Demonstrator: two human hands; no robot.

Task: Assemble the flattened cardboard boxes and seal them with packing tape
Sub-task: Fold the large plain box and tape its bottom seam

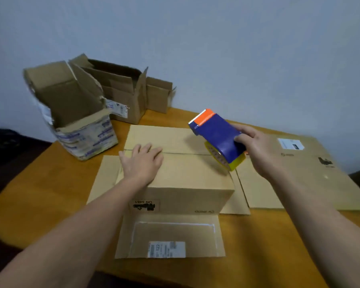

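Now your left hand [142,161] lies flat, fingers straight, on the cardboard box [187,179] flaps; your right hand [258,148] grips the tape dispenser [216,138] above its right edge.

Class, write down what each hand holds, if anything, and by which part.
The right hand grips the tape dispenser by its blue body, at the roll end. The left hand holds nothing; it presses flat on the box.

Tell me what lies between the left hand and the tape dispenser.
Head view: only the bare box top, with its flap seam running from the left hand toward the tape dispenser.
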